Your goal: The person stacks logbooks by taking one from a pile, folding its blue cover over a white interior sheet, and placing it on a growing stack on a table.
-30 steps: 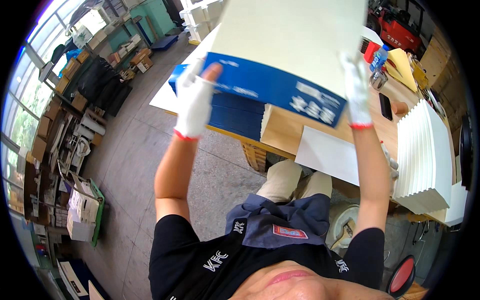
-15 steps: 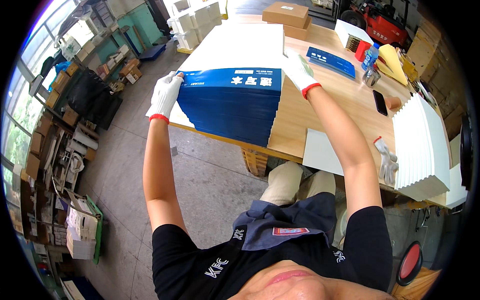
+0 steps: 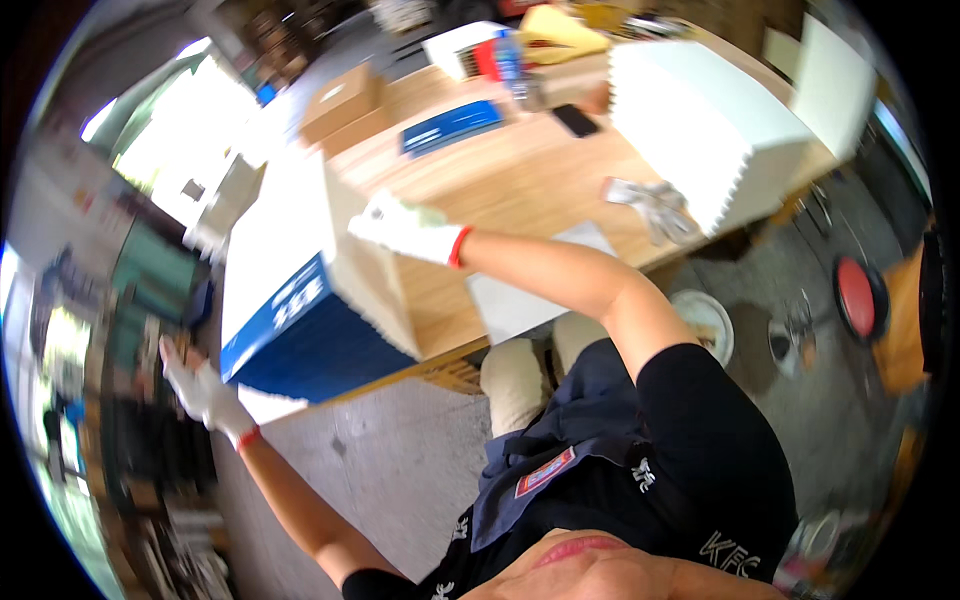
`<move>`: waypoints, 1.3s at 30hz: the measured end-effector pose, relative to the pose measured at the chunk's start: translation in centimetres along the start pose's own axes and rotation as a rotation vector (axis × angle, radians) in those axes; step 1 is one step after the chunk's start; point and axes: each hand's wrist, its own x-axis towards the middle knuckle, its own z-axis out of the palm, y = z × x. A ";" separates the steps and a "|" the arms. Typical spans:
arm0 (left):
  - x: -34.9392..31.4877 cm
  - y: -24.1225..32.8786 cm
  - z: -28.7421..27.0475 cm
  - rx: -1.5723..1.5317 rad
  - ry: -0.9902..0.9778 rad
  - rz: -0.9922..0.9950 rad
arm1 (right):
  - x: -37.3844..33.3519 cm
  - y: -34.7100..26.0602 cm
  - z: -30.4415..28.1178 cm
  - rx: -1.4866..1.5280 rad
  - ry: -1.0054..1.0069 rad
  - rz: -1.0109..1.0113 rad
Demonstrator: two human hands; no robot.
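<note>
A tall stack of blue-and-white pads [image 3: 325, 345] stands at the table's left front, its near side blue and its top mostly white. My left hand [image 3: 205, 392], in a white glove with a red cuff, is off the stack's left corner, fingers stretched out and nothing in them. In a matching glove, my right hand [image 3: 410, 230] is at the stack's right side with its fingers extended. Blur hides whether those fingertips touch the sheets. A flat blue pad [image 3: 452, 127] lies farther back on the table.
On the wooden table [image 3: 520, 205] are a brown carton [image 3: 345, 105], a phone [image 3: 576, 121], a blue-capped bottle [image 3: 508, 58], a loose glove [image 3: 655, 208] and a grey-white sheet [image 3: 540, 290]. A large white stack [image 3: 700, 120] stands at right. A bucket [image 3: 705, 320] sits on the floor.
My view has swung to the right, so the table appears turned. My left hand has come away from the stack's left corner with fingers extended; my right hand stays by its right side.
</note>
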 end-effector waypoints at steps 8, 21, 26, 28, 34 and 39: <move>-7.0 34.0 10.9 -1.087 -0.869 0.050 | -16.4 7.1 -8.7 0.182 -0.088 0.142; -11.9 59.2 34.6 -1.955 -1.655 -0.045 | -28.8 9.9 -17.7 0.290 0.070 0.331; -12.0 62.7 29.3 -1.743 -2.073 -1.000 | -32.2 12.3 -20.4 0.332 0.138 0.400; -11.0 59.5 32.7 -1.733 -2.057 -0.865 | -30.9 11.5 -19.4 0.356 0.106 0.361; -10.8 62.6 26.1 -1.634 -1.787 -1.158 | -33.1 13.7 -21.1 0.391 0.170 0.411; -9.8 63.1 25.8 -1.709 -2.102 -1.260 | -33.6 15.2 -20.9 0.449 0.192 0.421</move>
